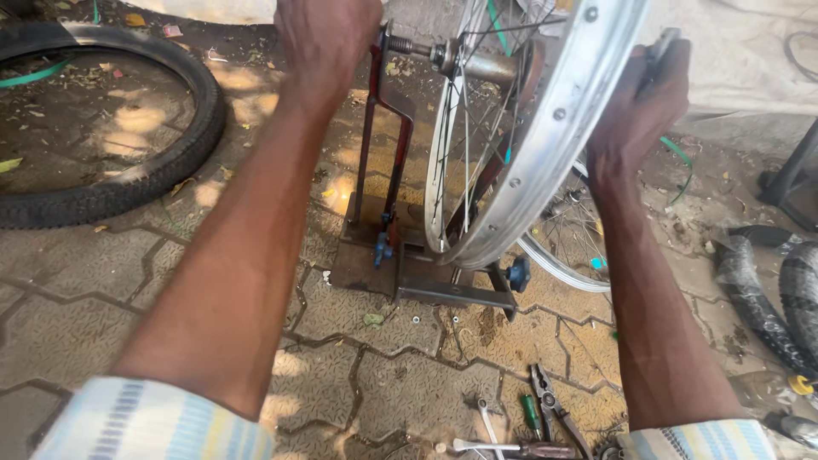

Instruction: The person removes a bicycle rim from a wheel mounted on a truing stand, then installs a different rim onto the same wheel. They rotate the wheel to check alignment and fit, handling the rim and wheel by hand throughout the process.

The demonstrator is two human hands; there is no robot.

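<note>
A silver spoked bicycle wheel rim (545, 145) stands upright in a rusty red truing stand (388, 111), its hub (486, 64) resting at the top of the stand's arms. My left hand (328, 38) is closed over the top of the stand's left upright near the axle. My right hand (643, 106) grips the right outer edge of the rim, with a small dark tool partly visible in its fingers. Both forearms reach forward from striped sleeves at the bottom corners.
A black tyre (111, 119) lies on the paving at the left. More tyres (775, 290) lie at the right. Pliers (554, 409), a screwdriver (511, 445) and small spanners rest on the paving at the bottom. A second rim (562, 255) lies behind the stand.
</note>
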